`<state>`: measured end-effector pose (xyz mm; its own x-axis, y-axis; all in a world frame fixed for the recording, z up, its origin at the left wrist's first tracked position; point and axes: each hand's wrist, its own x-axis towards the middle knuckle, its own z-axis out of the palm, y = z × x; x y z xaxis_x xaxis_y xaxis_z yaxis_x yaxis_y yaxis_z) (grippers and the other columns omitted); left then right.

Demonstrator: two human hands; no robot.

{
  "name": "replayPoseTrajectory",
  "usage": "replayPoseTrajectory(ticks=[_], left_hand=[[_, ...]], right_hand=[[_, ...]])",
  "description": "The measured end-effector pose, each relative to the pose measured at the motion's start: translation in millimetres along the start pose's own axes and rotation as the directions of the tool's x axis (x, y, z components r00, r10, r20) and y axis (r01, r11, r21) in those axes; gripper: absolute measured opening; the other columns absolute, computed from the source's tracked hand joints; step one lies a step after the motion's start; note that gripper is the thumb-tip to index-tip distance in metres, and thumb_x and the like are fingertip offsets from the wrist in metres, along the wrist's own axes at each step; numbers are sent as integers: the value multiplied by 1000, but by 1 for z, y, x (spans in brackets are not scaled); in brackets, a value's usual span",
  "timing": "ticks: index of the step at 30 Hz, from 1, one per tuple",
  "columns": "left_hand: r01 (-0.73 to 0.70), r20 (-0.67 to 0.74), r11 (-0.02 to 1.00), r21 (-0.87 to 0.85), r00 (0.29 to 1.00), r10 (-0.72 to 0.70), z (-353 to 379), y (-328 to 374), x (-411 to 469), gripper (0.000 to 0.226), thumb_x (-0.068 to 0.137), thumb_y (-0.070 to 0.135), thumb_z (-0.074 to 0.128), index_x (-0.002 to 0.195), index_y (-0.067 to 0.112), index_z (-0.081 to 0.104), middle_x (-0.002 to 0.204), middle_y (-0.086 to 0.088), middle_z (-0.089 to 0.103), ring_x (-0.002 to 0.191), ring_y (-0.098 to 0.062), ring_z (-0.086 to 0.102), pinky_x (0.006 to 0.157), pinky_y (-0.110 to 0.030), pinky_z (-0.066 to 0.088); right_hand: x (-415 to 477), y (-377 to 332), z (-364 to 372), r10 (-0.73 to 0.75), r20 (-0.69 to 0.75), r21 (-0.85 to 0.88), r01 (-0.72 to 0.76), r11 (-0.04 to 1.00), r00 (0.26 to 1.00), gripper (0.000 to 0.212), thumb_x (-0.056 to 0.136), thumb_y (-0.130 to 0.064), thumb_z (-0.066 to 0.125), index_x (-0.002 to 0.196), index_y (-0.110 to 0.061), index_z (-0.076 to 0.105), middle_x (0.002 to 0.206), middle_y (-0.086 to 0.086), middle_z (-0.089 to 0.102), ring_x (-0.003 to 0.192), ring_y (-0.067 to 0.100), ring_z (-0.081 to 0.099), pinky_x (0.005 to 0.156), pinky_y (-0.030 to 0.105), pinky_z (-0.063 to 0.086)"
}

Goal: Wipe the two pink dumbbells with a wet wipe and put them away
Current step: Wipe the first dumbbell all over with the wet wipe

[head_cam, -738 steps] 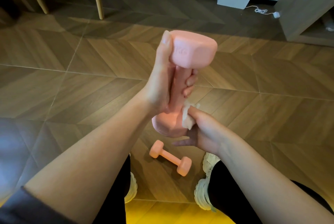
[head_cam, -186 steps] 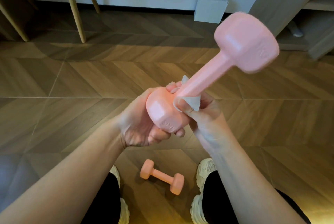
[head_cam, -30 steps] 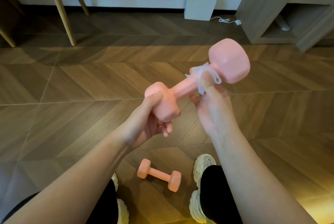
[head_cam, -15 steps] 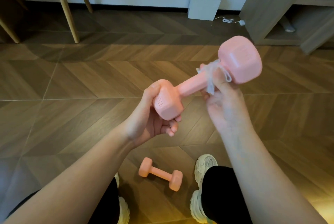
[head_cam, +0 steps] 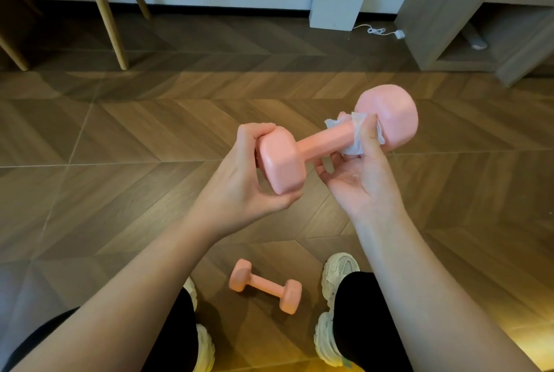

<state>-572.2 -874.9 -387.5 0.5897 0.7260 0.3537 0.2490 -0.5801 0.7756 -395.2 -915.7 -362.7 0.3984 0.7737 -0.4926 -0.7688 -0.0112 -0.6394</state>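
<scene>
Held dumbbell: a pink dumbbell (head_cam: pixel 320 143) is held in the air between the two hands, tilted, with its far head raised just past the right fingertips.
Wet wipe: a white wet wipe (head_cam: pixel 356 145) is wrapped round the handle, just beside the far head.
Right hand: the right hand (head_cam: pixel 362 182) is turned palm up, its thumb and fingers curled round the wipe and the handle inside it.
Left hand: the left hand (head_cam: pixel 239 185) is clamped on the near head, which is enclosed by curled fingers and thumb.
Second dumbbell: a second pink dumbbell (head_cam: pixel 265 284) is laid on the floor (head_cam: pixel 120 191) well below both hands, touched by neither.
Shoes: pale shoes (head_cam: pixel 338 269) are seen on either side of it, under the forearms.
Beyond the right hand: a white box (head_cam: pixel 335 5) is set against the wall, with a white cable (head_cam: pixel 377 31) beside it and a shelf unit (head_cam: pixel 443 11) further right.
Beyond the left hand: wooden legs (head_cam: pixel 105 11) are stood on the floor.
</scene>
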Motion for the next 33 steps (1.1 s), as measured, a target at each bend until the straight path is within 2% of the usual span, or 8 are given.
replayPoseTrajectory(ticks=[3, 9, 13, 17, 21, 26, 30, 33], left_hand=[[153, 17, 976, -155, 988, -152, 2, 4, -3, 70, 68, 42, 76, 115, 24, 27, 114, 16, 44, 103, 6, 53, 79, -11, 46], [353, 48, 861, -366, 931, -362, 5, 13, -4, 61, 75, 19, 80, 105, 24, 27, 110, 11, 44, 94, 19, 53, 75, -12, 48], [519, 210, 767, -377, 855, -475, -17, 5, 11, 58, 74, 58, 65, 115, 19, 50, 106, 8, 59, 89, 9, 58, 80, -18, 47], [589, 180, 728, -351, 805, -565, -22, -3, 23, 49, 89, 54, 58, 117, 15, 68, 115, 3, 71, 106, -5, 65, 82, -13, 47], [661, 240, 690, -295, 750, -617, -9, -17, 24, 19, 96, 27, 62, 102, 13, 73, 93, 3, 75, 79, 1, 66, 62, -5, 43], [752, 217, 565, -339, 647, -731, -3, -37, 21, 29, 97, 23, 63, 104, -4, 71, 105, -22, 73, 103, -33, 70, 91, -39, 57], [794, 129, 527, -302, 582, -803, 9, -56, 25, 30, 95, 23, 64, 100, -6, 70, 107, -27, 70, 96, -37, 70, 82, -45, 60], [838, 98, 506, -206, 532, -841, 16, -87, 29, 23, 93, 23, 65, 82, 3, 68, 98, -22, 69, 97, -38, 69, 85, -52, 58]], right_hand=[[-6, 9, 5, -27, 90, -156, 41, 987, 996, 63, 69, -47, 70, 124, -18, 65, 114, 3, 72, 108, 17, 64, 94, 38, 50], [-19, 40, 15, 29, 125, -277, 7, 961, 992, 59, 57, -36, 76, 110, -10, 72, 105, 3, 75, 102, 16, 69, 91, 32, 55], [-14, 37, 3, -3, 85, -404, 37, 914, 996, 35, 65, -30, 76, 96, -12, 75, 98, 3, 77, 99, 14, 69, 90, 28, 52], [-20, 46, -9, 91, 79, -674, -14, 738, 993, 17, 82, -25, 77, 96, -17, 77, 89, -6, 78, 83, 3, 70, 67, 12, 50], [-25, 63, -14, 195, 98, -810, -36, 585, 976, 1, 83, -21, 78, 83, -22, 77, 74, -10, 76, 64, -2, 68, 52, 11, 46], [-14, 65, -13, 217, 94, -849, -36, 527, 972, 9, 84, -24, 78, 76, -24, 74, 62, -13, 71, 53, -4, 62, 45, 11, 42], [12, 71, -28, 64, 60, -934, 34, 356, 996, 12, 82, -23, 79, 71, -20, 76, 75, -1, 73, 71, 11, 61, 61, 24, 42], [43, 73, -46, 23, -4, -932, -12, 361, 1000, 18, 83, -21, 77, 66, -20, 73, 74, -1, 71, 70, 11, 58, 64, 26, 41]])
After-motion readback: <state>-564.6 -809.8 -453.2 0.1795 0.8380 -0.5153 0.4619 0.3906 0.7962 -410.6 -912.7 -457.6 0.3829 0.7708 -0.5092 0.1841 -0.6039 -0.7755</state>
